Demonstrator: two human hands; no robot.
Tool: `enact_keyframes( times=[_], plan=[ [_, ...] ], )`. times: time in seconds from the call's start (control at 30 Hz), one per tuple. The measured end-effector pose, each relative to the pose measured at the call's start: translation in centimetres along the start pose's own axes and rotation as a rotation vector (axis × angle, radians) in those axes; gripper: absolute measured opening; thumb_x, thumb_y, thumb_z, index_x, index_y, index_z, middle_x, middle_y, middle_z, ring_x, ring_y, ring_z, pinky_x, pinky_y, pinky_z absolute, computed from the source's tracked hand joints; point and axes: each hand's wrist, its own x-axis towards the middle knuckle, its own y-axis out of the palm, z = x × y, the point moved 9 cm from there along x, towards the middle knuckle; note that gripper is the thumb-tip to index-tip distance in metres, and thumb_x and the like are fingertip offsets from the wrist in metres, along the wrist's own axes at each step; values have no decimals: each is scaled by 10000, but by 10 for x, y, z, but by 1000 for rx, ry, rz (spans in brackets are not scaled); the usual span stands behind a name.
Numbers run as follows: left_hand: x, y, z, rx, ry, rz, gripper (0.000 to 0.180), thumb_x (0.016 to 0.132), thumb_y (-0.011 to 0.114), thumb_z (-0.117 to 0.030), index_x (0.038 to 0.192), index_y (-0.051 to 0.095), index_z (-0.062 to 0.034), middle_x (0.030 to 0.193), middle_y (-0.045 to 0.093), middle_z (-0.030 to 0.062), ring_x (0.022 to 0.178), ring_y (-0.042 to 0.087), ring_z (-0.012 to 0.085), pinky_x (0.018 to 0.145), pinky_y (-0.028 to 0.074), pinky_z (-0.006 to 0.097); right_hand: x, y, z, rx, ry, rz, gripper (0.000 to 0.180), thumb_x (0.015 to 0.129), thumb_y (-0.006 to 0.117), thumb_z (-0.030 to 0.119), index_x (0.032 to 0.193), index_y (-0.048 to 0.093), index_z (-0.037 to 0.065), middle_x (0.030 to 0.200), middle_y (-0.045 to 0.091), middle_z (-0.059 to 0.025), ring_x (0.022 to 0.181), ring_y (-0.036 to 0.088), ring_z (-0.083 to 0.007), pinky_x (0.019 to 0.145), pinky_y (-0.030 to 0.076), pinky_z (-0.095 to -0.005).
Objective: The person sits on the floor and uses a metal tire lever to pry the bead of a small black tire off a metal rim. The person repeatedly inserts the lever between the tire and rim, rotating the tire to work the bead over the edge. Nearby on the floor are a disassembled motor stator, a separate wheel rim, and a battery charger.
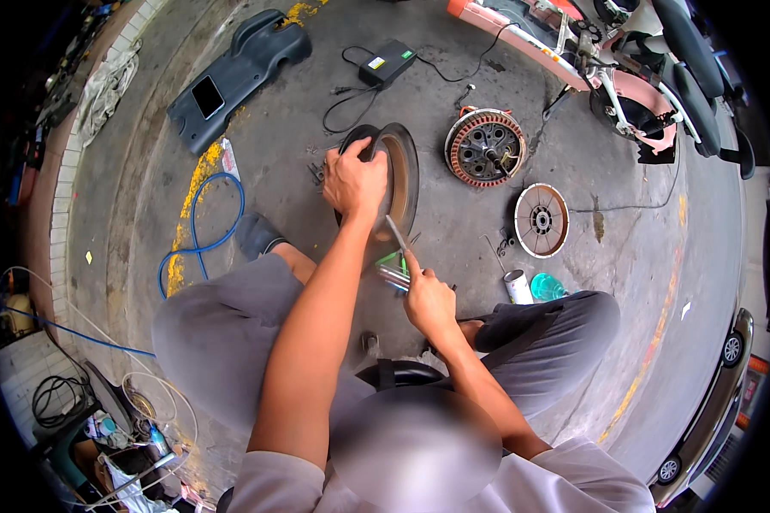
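A dark wheel rim (411, 162) with a brownish inner ring stands on edge on the ground in front of me. My left hand (356, 181) grips it from the left, its fingers curled over the upper edge. In my right hand (430, 301) is a narrow grey metal tool with a blade (397, 232); whether it is a file or a scraper I cannot tell. The tool's tip points up toward the ring's lower part. Beside and partly behind my right hand are green-handled tools (391, 258).
Right of the rim lie a motor stator with copper windings (486, 147) and a round hub cover (541, 221). Nearby stand a white can (518, 288) and a teal container (547, 287). Beyond are a charger (388, 65), a grey plastic panel (231, 85), a blue hose (193, 224) and a pink scooter (637, 96).
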Motion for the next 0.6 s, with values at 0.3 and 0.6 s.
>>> enact_keyframes(
  times=[0.3,0.6],
  plan=[
    [19,41,-59,82,100,122,373,844,770,-370,1203,842,-304,1254,713,116,1186,690,344,1016,557,469,55,2,-21,230,56,-61,600,980,532,104,1571,528,208,1115,735,-310,1002,731,-519,897,579,-614],
    [28,72,-90,143,81,174,385,829,751,-355,1197,845,-295,1307,717,125,1190,705,324,1015,562,448,110,-25,-53,200,61,-209,573,965,520,59,1525,579,167,1123,749,-285,987,737,-505,868,583,-599]
  ],
)
